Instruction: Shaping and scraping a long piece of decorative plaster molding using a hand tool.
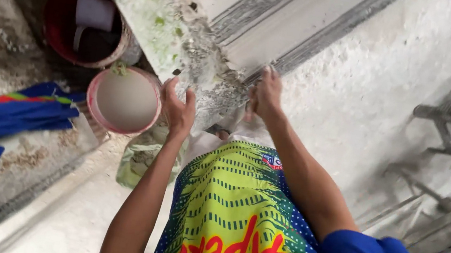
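2 hands meet the near end of a long pale moulding (267, 24), crusted with plaster, which runs away across the dusty floor (378, 91). From the head view, the left hand (178, 109) cups its ragged end, fingers half curled; the right hand (266, 95) presses its grooved edge (grip hidden, so I cannot tell). It looks stiff, heavy and brittle: best held under both edges. A pink bucket (125, 100) stands just beside it.

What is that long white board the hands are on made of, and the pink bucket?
The board looks like moulded plaster or cement: chalky white, ridged, with a crumbly broken end. The pink bucket seems to be plastic, with a thin smooth rim, and holds a pale grey paste.
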